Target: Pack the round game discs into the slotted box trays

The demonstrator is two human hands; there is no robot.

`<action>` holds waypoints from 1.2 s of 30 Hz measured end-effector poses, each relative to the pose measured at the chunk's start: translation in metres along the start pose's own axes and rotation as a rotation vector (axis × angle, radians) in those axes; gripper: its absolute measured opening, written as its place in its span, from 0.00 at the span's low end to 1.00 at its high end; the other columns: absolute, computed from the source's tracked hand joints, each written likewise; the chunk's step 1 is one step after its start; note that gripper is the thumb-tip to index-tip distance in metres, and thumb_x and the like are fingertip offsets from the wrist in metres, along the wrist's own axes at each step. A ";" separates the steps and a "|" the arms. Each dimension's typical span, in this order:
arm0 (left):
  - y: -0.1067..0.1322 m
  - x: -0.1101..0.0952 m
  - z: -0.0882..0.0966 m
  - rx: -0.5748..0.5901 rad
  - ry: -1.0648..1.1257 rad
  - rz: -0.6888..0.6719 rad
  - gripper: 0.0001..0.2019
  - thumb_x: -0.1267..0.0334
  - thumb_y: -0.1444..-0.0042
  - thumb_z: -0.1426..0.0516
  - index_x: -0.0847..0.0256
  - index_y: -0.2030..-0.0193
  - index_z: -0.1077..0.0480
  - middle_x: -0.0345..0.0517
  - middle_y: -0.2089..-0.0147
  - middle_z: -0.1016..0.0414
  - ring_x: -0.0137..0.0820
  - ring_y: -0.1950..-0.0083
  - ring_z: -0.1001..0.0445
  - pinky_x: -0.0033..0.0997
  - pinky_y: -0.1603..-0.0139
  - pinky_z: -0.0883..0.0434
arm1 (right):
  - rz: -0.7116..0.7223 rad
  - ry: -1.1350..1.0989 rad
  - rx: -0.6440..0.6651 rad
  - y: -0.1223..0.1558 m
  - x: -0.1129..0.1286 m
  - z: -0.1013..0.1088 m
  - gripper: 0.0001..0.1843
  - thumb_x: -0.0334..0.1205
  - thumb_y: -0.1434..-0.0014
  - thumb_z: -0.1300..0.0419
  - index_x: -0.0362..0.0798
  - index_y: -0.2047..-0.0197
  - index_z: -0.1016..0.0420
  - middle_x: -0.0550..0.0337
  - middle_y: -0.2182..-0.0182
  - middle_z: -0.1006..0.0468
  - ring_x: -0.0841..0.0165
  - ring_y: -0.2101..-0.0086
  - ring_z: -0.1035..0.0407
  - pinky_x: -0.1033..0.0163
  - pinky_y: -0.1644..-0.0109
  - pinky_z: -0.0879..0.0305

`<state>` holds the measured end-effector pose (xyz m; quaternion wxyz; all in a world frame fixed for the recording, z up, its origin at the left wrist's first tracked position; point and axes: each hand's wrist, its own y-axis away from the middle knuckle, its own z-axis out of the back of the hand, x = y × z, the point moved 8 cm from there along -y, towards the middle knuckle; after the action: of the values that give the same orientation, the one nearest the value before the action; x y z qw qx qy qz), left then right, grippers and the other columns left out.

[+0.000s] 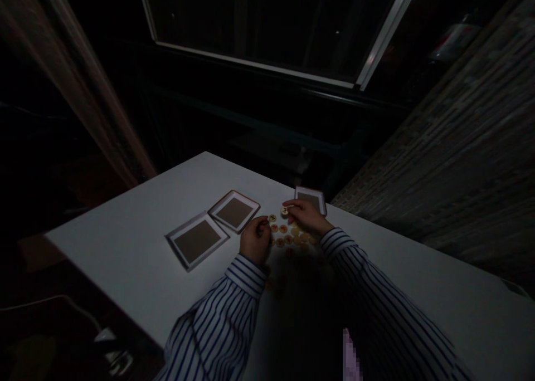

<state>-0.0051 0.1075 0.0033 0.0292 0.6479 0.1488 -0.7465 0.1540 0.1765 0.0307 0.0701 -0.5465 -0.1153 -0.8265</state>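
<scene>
Several round wooden game discs [288,233] with dark and red marks lie on a white table [137,247]. My left hand [254,239] rests at their left edge, fingers curled in a pinch; what it holds is too small to make out. My right hand [304,214] sits at the far side of the pile, its fingertips closed on one disc [285,210]. Both arms wear blue-striped white sleeves.
Two shallow square trays [197,240] [234,210] with brown insides lie left of the discs, and a third [311,198] sits behind my right hand. The room is dark. A window frame [259,66] and a brick wall [451,169] stand beyond the table.
</scene>
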 end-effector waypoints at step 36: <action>-0.001 -0.002 0.002 -0.011 -0.131 -0.118 0.11 0.68 0.50 0.47 0.63 0.59 0.29 0.49 0.62 0.24 0.31 0.62 0.26 0.33 0.58 0.29 | 0.222 0.930 0.042 0.004 0.007 -0.018 0.14 0.42 0.46 0.45 0.46 0.59 0.27 0.52 0.59 0.25 0.66 0.59 0.33 0.66 0.57 0.43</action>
<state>-0.0073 0.1079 0.0061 -0.0015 0.5878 0.1887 -0.7867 0.1363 0.1683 0.0303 0.2132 -0.1263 -0.0291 -0.9684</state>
